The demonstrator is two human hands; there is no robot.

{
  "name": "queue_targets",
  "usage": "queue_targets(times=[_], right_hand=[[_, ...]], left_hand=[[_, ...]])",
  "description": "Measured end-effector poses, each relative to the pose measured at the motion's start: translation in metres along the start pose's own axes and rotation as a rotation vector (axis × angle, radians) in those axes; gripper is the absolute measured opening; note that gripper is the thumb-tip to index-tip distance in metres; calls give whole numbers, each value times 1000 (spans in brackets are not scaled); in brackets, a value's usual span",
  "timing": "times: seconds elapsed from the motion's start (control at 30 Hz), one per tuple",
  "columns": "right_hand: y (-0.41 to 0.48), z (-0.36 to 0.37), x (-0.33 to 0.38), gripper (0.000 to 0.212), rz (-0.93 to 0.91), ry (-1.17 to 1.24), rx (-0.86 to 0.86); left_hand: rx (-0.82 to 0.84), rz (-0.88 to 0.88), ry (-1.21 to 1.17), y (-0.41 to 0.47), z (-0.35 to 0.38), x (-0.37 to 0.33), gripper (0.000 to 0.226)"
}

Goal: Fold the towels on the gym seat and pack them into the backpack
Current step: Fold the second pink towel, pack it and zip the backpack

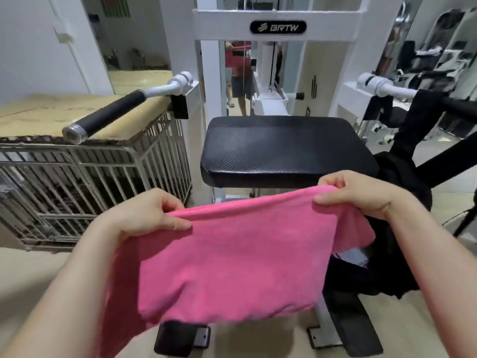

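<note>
A pink towel (232, 259) hangs stretched between my two hands, in front of and below the black gym seat (281, 148). My left hand (144, 215) pinches its top left edge between thumb and fingers. My right hand (361, 192) pinches the top right edge, where a loose flap of towel droops behind. The seat's pad has nothing lying on it. A black backpack (397, 254) hangs to the right of the seat, partly hidden behind the towel and my right forearm; something pale shows inside its opening.
A white machine frame (276, 19) rises behind the seat, with a mirror behind it. A black-gripped handle (108, 115) sticks out on the left above a metal wire cage (77, 187) topped with cardboard. The machine's black feet (178, 339) rest on the beige floor.
</note>
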State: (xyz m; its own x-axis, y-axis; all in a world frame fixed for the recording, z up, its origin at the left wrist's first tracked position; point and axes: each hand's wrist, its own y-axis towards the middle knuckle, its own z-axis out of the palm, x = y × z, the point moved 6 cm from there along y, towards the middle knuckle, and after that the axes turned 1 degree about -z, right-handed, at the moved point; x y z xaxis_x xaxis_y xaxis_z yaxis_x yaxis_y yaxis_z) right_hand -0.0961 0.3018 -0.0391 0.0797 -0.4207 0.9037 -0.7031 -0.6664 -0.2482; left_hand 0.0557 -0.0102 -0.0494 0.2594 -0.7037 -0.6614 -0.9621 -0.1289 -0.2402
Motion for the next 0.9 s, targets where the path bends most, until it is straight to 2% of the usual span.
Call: queue_targets(times=[0.1, 0.17, 0.23, 0.33, 0.43, 0.63, 0.8, 0.9], right_hand=[[2, -28, -4, 49, -75, 127, -169], [1, -51, -1, 46, -99, 81, -287], [1, -78, 6, 33, -106, -89, -470], [17, -114, 24, 24, -155, -451, -811], [51, -139, 31, 21, -67, -759, -984], [143, -185, 16, 38, 115, -1122, -992], [203, -220, 20, 42, 115, -1168, -1000], [233, -238, 16, 46, 177, -1148, -936]], left_hand=[[-83, 24, -186, 17, -6, 9, 5], [-120, 33, -166, 29, -19, 12, 9], [-188, 49, -130, 48, -33, 7, 14], [-512, 103, 61, 88, -59, -12, 11], [-715, 102, 223, 134, -70, -31, 13], [-816, 80, 477, 226, -87, -45, 17], [-890, -25, 604, 294, -109, -58, 21], [-901, -157, 554, 322, -116, -56, 33]])
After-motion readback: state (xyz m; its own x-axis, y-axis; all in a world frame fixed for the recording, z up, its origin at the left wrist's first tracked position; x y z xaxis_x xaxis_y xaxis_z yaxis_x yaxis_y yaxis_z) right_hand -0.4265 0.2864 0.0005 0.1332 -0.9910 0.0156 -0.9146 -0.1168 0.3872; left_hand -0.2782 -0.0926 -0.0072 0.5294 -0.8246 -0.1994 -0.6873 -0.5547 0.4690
